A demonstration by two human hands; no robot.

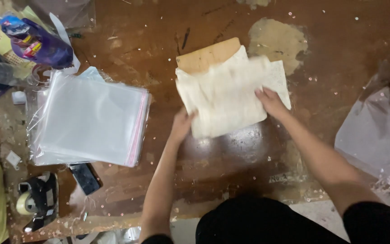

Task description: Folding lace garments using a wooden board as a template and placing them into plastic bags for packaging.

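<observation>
Looking down at a scuffed brown desk (pixel 123 40) here, and we're seeing both hands working on a cream-coloured folded cloth (pixel 224 97) lying near the middle of it. Our left hand (pixel 182 125) is curling around the cloth's lower left edge, fingers tucked under it as far as we can tell, since the blur is making that part a bit hard to read. Our right hand (pixel 271 103) is pressing down flat on the cloth's right side, fingers spread and not pinching anything. A piece of tan cardboard (pixel 208 55) is poking out from under the cloth at its top edge, touching it.

Off to the left, well apart from the hands, a stack of clear plastic bags (pixel 91 119) with a pink strip along one side is sitting on the desk. A dark phone (pixel 85 178) is lying just below that stack, and a tape dispenser (pixel 36 199) is sitting near the bottom left corner. A purple packet (pixel 39 43) is resting up in the top left. More crumpled clear plastic (pixel 378 135) is bunching up at the right edge.
</observation>
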